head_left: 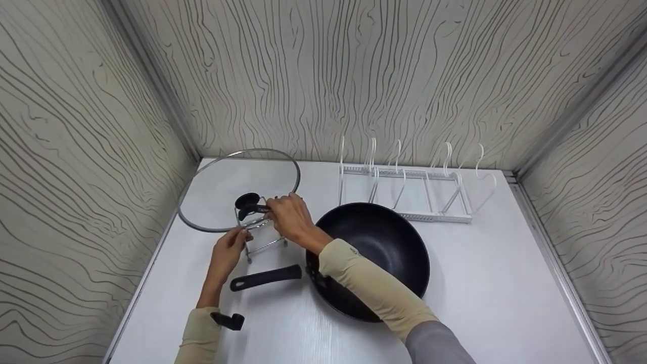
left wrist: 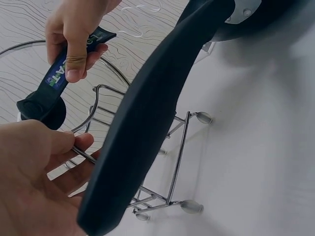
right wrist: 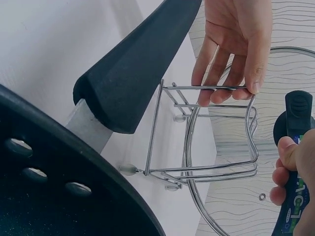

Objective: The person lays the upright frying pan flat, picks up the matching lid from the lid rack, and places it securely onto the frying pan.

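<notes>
A large glass lid with a steel rim (head_left: 298,174) stands tilted in a small wire stand (right wrist: 153,128) at the table's back left. My right hand (head_left: 292,216) grips the lid's black handle (left wrist: 46,96), which bears a printed label and has a round base. Below it, my left hand (head_left: 226,254) pinches the top wire of the stand between thumb and fingers, as the right wrist view shows. Close to both hands lies a black wok (head_left: 384,247); its long handle (head_left: 265,277) points left, and my right forearm crosses over the pan.
Behind the wok is a white rack (head_left: 437,218) with several upright hooked dividers. Wood-grain patterned panels (head_left: 323,76) enclose the white table (head_left: 495,283) at the back and sides. A black strap (head_left: 228,320) sits at my left wrist.
</notes>
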A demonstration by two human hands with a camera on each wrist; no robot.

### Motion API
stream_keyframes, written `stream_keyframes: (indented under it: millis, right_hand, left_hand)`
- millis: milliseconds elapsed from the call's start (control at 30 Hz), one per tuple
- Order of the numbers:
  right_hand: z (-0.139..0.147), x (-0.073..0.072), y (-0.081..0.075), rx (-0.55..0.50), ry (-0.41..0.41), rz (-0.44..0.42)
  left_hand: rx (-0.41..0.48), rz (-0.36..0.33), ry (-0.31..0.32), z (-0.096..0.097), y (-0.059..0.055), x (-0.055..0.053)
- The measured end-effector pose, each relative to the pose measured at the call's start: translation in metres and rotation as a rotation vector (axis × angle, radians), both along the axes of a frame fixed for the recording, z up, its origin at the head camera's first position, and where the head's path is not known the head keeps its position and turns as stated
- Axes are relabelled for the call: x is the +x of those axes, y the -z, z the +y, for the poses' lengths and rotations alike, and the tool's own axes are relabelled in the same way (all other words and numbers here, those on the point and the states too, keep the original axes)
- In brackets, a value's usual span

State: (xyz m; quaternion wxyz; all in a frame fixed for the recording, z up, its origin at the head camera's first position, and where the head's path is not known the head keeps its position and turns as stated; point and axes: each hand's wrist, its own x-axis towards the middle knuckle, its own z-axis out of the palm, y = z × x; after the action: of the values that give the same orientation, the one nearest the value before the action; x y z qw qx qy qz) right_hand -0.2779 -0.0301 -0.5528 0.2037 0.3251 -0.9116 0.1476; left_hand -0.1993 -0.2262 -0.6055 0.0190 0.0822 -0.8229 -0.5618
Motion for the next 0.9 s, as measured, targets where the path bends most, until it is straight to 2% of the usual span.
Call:
stream_keyframes:
  millis: [300,900]
  right_hand:
    - [0.0007,-0.0009,-0.0003,0.033,-0.004,0.027]
    - [0.0050,-0.0039,-0.0001,-0.041,-0.033,0.087]
  left_hand:
    - [-0.003,0.006,-0.004,-0.0006,0.0031,-0.0013]
    - [-0.009,-0.014,0.004,-0.0016,0.0020,-0.0008]
